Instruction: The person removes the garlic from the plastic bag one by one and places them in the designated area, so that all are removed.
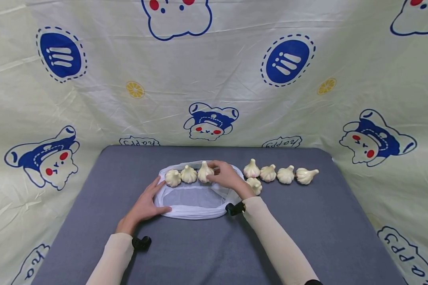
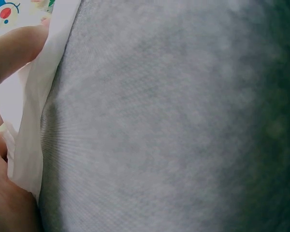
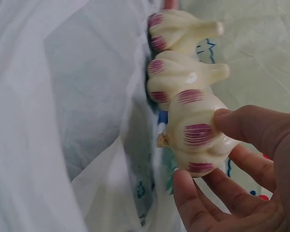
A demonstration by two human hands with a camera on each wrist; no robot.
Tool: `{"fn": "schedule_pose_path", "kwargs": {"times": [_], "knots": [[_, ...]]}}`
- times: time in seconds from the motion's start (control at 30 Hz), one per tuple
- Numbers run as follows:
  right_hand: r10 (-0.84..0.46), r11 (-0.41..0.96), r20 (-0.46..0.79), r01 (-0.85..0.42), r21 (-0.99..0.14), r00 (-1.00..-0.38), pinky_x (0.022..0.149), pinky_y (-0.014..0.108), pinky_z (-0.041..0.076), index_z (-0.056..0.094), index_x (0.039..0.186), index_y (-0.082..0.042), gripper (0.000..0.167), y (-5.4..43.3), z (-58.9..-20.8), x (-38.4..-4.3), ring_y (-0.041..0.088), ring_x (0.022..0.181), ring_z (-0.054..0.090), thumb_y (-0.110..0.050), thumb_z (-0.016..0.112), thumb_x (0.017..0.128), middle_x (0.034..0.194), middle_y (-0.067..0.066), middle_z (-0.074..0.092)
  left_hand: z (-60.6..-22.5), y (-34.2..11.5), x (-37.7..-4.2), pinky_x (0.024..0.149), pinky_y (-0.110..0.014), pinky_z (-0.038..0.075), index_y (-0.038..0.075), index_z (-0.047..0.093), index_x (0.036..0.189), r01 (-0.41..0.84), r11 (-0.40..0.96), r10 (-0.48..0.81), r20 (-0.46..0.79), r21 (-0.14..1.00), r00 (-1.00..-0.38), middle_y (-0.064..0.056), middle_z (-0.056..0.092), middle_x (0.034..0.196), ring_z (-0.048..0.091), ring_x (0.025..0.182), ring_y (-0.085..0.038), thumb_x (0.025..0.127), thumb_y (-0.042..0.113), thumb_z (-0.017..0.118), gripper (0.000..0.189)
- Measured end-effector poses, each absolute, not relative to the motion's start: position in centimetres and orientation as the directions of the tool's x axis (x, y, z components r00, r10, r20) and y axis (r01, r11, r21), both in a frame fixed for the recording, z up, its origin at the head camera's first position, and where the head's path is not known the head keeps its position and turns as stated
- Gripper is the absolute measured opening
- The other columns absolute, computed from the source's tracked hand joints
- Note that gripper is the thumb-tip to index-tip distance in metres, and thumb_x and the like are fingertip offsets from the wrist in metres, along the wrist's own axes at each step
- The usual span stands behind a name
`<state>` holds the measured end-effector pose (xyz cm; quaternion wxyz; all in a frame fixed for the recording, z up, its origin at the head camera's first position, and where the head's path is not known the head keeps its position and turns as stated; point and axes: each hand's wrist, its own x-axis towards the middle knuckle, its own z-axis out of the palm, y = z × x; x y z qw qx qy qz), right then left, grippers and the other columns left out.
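Note:
A white, see-through plastic bag [image 1: 196, 211] lies with its mouth spread wide and its rim folded over. My left hand [image 1: 146, 204] holds the bag's left rim, thumb over the front part and fingers along the side. In the left wrist view the thumb [image 2: 19, 50] crosses the white rim. With thumb and fingertips my right hand [image 1: 226, 174] grips a garlic bulb [image 3: 198, 133] with purple streaks, at the back of the bag's opening. Two more garlic bulbs, one in the middle [image 1: 189, 174] and one at the left [image 1: 172, 178], sit in line with it.
To the right of the bag a row of several garlic bulbs [image 1: 285, 174] stands on the grey table [image 1: 306, 221]. Another bulb [image 1: 254, 186] lies in front of the row, partly behind the right wrist. A printed cloth [image 1: 107, 111] hangs behind the table.

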<state>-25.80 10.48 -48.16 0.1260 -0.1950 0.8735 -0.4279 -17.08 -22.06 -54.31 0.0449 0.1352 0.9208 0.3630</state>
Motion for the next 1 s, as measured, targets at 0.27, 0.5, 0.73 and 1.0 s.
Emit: {"fn": "schedule_pose_path", "kwargs": {"times": [0.27,0.5,0.73,1.0], "knots": [[-0.347,0.533,-0.053,-0.151,-0.833,-0.936,0.1,0.047,0.056,0.061,0.14,-0.006,0.05,11.5,-47.6,-24.5,0.037,0.125,0.064,-0.023,0.074,0.095,0.143,0.016,0.062,-54.3,-22.0,-17.1,0.12,-0.069,0.024,0.004,0.038,0.158,0.211,0.699,0.279,0.011,0.684,-0.96,-0.019,0.018,0.171,0.02,0.155,-0.047,0.078,0.043,0.085,0.101],[-0.318,0.487,-0.032,-0.134,-0.863,-0.948,0.099,0.048,0.057,0.06,0.141,-0.008,0.051,12.6,-46.9,-23.4,0.037,0.128,0.062,-0.024,0.074,0.095,0.144,0.014,0.06,-54.3,-22.0,-17.1,0.119,-0.07,0.023,0.005,0.037,0.159,0.195,0.7,0.271,-0.002,0.687,-0.963,-0.018,0.018,0.172,0.019,0.156,-0.047,0.078,0.044,0.085,0.102],[-0.303,0.448,0.007,-0.149,-0.882,-0.953,0.098,0.048,0.057,0.059,0.14,-0.006,0.048,13.6,-45.7,-22.0,0.04,0.128,0.061,-0.019,0.073,0.096,0.144,0.017,0.06,-54.4,-22.1,-17.0,0.119,-0.071,0.023,0.004,0.038,0.158,0.206,0.694,0.272,0.014,0.69,-0.962,-0.019,0.018,0.171,0.019,0.155,-0.048,0.077,0.042,0.086,0.102],[-0.283,0.471,0.044,-0.179,-0.864,-0.958,0.098,0.049,0.057,0.059,0.14,-0.005,0.049,14.8,-44.7,-20.7,0.04,0.127,0.062,-0.018,0.074,0.095,0.143,0.018,0.06,-54.3,-22.1,-17.0,0.118,-0.071,0.024,0.004,0.038,0.158,0.206,0.693,0.274,0.011,0.69,-0.962,-0.02,0.018,0.171,0.02,0.154,-0.049,0.078,0.043,0.086,0.102]]}}
